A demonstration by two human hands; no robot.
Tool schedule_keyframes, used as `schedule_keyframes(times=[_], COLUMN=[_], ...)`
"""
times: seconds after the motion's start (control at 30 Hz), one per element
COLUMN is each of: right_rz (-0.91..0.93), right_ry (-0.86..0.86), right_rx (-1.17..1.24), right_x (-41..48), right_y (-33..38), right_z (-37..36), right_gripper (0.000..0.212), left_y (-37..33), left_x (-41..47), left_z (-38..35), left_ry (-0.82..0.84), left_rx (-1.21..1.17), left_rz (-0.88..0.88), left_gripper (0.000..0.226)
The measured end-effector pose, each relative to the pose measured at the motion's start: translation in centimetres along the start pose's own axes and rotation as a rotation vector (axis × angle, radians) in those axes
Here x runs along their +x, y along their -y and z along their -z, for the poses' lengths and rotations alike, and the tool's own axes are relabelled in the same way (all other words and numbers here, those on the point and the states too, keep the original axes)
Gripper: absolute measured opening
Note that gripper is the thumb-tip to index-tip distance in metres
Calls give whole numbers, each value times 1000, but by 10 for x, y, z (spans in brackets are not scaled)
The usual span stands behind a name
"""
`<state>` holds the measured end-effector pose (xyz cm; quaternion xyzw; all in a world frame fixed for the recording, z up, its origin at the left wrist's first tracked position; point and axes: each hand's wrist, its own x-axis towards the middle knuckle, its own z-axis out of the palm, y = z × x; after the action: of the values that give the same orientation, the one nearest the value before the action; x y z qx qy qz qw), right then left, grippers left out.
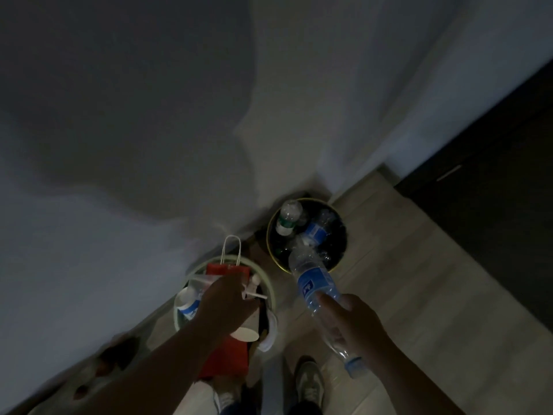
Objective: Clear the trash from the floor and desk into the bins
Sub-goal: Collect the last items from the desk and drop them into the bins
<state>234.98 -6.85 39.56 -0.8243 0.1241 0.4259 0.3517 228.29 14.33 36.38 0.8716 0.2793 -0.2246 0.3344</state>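
My right hand (350, 322) grips a clear plastic bottle (317, 283) with a blue label. Its blue cap points back toward me and its base hangs over the near rim of the black bin (269, 235), which has a gold rim and holds several plastic bottles (287, 217). My left hand (224, 298) is over the pale green bin (270, 290) and holds a paper cup (245, 332), mouth toward me, with a white straw (256, 295) sticking out beside the fingers. A red paper bag (224, 357) with white handles lies across the green bin.
Both bins stand on the pale wood floor against a white wall. A dark cabinet (493, 205) fills the right side. My shoes (309, 381) are just in front of the bins. The scene is dim, and a blurred reddish object (104, 369) sits at the lower left.
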Motion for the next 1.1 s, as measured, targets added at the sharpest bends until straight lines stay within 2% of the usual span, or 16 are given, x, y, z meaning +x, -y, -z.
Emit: schedule_keyframes(times=[0.1, 0.23, 0.3, 0.4, 0.47, 0.6, 0.67, 0.77, 0.83, 0.93, 1.1], right_rz=[-37, -253, -283, -262, -263, -233, -215, -167, -178, -207, -90], right_ry=[52, 237, 250, 252, 234, 108, 34, -83, -81, -26, -75], right_rx=[101, 593, 685, 693, 708, 664, 608, 482, 498, 453, 183], right_x=[-3, 1, 8, 19, 25, 38, 45, 53, 56, 57, 84], right_y=[4, 0, -6, -15, -20, -33, -39, -43, -44, -43, -27], right_z=[23, 47, 56, 64, 68, 72, 74, 77, 79, 77, 57], right_gripper=[38, 44, 43, 33, 33, 59, 64, 51, 41, 42, 40], left_y=[-25, -48, -55, -62, -64, -62, -60, -57, -55, -52, -42], left_x=[7, 13, 16, 22, 27, 33, 34, 36, 38, 41, 45], left_z=[11, 13, 10, 5, 1, -6, -9, -12, -14, -16, -17], left_ry=[-17, -10, -10, 0, 12, 36, 35, 26, 29, 30, 19], left_rx=[9, -57, -40, -37, -26, 0, 5, 10, 14, 17, -2], left_rz=[-39, -97, -135, -130, -124, -149, -159, -180, -185, -185, -153], left_gripper=[31, 28, 28, 31, 32, 33, 32, 31, 29, 26, 26])
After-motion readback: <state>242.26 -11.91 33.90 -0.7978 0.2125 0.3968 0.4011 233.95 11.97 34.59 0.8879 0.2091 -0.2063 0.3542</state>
